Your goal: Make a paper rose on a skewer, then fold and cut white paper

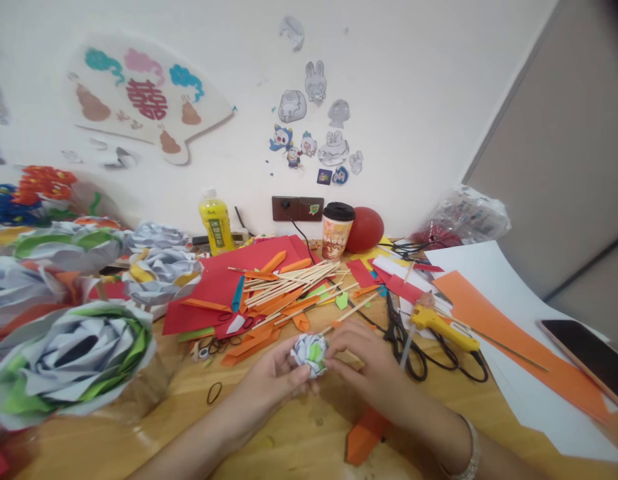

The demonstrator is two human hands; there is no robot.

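A small white paper flower with a green petal sits between my two hands above the wooden table. My left hand grips it from the left, thumb in front and fingers behind. At its right edge, the bent fingers of my right hand pinch the paper; their tips are partly hidden. An orange folded paper piece lies under my right forearm. Just beyond the flower are thin wooden sticks and more folded orange pieces. A black rubber band lies left of my left hand.
Large paper flowers crowd the left side. Scissors, a yellow glue gun with its cord, white paper and a phone lie to the right. A bottle, a lidded cup and a red balloon stand by the wall.
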